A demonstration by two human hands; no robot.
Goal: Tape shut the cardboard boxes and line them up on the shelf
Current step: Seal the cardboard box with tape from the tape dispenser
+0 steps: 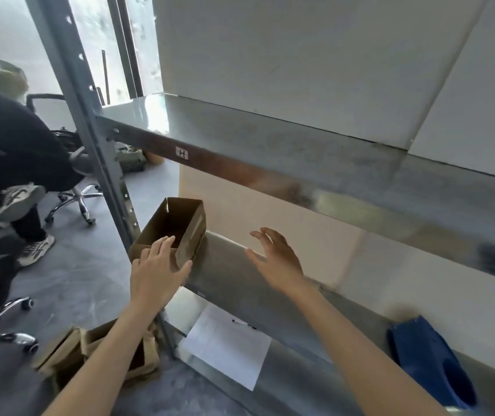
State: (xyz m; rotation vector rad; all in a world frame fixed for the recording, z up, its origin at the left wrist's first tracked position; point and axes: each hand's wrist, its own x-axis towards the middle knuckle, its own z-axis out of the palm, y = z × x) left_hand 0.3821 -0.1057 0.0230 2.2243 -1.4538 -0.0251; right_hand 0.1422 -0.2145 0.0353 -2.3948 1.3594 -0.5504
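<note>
I see a small brown cardboard box [174, 232] sitting at the left end of the middle shelf of a grey metal shelving unit [270, 283], close beside the unit's perforated grey upright post [90, 115]. The box is open on top, its inside dark and its flaps not folded over. My left hand [157, 270] rests against the near end of the box, fingers spread over the near edge and thumb along the near right corner; it is flat and wide, not clamped around anything. My right hand [276, 259] hovers over the bare shelf to the right of the box, well apart from it, palm turned toward the box, fingers spread wide and holding nothing.

Below the box, on the lowest shelf, lies a white sheet of paper [228, 346] with a black pen [244, 324] on its far edge. Further right of the box, at the shelf's front edge, sits a dark blue plastic object [432, 361]; I cannot tell what it is. On the grey floor below and left of the box lie several more brown cardboard boxes [87, 352], open. Left of the post, a person in dark clothes [15, 145] sits on a wheeled office chair [75, 193].
</note>
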